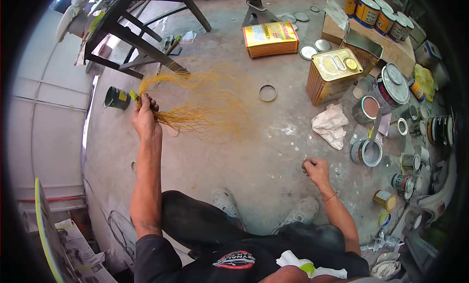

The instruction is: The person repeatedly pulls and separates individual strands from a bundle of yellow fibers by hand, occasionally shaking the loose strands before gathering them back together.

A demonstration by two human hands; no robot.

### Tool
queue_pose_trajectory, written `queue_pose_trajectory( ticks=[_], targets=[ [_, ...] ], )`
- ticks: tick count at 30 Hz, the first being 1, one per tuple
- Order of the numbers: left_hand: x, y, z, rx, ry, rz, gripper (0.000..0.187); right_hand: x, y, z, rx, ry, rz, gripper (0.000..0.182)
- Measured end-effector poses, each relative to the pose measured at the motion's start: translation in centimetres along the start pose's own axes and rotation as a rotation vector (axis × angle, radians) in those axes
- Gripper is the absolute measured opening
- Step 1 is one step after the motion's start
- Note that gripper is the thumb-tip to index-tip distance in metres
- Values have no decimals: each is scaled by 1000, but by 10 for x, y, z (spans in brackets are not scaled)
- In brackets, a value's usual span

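My left hand point(145, 118) is closed around the bound end of a broom point(195, 114) of long, loose yellow fibres. The fibres fan out to the right over the floor, their tips blurred by motion. Just above my fingers shows a yellow-green piece point(134, 95) at the broom's bound end. A dark can point(117, 97) lies tipped close to the left of that hand. My right hand point(316, 170) hangs over the floor with its fingers curled in, and I see nothing in it. Nearest to it is a crumpled white cloth point(330, 125).
A thinner tin point(271, 38) lies on its side, and a square metal can point(334, 73) stands right of it. Paint cans point(391, 85) crowd the right side. A ring-like lid point(267, 92) is on the floor. A dark stand point(132, 36) rises at upper left.
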State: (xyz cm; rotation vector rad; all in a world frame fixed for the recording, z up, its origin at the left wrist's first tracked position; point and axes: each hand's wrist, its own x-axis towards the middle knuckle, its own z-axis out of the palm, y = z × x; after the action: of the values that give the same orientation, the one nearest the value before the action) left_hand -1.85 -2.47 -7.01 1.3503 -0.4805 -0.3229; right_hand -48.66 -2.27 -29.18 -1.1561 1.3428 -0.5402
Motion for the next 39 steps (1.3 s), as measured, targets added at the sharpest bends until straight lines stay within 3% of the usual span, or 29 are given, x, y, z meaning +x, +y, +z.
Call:
queue_pose_trajectory(
  ticks=[3, 5, 10, 13, 16, 20, 22, 23, 25, 34, 36, 38, 39],
  targets=[
    [0, 4, -5, -68, 14, -46, 13, 22, 30, -39, -95, 154, 117, 23],
    [-19, 22, 14, 69, -246, -71, 13, 24, 18, -48, -108, 220, 60, 24],
    [-93, 17, 62, 451, -721, -410, 18, -14, -130, -2, 48, 68, -383, 21],
    [-123, 13, 75, 360, -841, -523, 19, -31, -176, 18, -85, -45, -823, 18],
    [-139, 17, 78, 429, -937, -549, 23, -35, -194, 38, -151, -2, -994, 17],
    [-157, 13, 80, 463, -1026, -568, 26, -37, -191, 47, -167, -2, -1037, 16],
    [-162, 15, 84, 469, -1035, -570, 26, -39, -187, 47, -49, -227, -712, 18],
    [-165, 14, 85, 468, -1037, -570, 26, -37, -183, 47, -50, -225, -712, 18],
    [-171, 12, 85, 470, -1073, -505, 24, -33, -179, 47, 283, -604, -222, 23],
    [-175, -2, 82, 435, -1136, -493, 17, -27, -165, 53, 598, -615, 123, 19],
    [-173, -3, 82, 432, -1155, -470, 18, -24, -157, 56, 594, -596, 81, 19],
    [-167, 2, 82, 702, -1069, -516, 19, -22, -149, 60, 588, -586, 38, 19],
    [-157, -3, 82, 593, -941, -486, 20, -22, -143, 60, 565, -562, 43, 20]
  ],
)
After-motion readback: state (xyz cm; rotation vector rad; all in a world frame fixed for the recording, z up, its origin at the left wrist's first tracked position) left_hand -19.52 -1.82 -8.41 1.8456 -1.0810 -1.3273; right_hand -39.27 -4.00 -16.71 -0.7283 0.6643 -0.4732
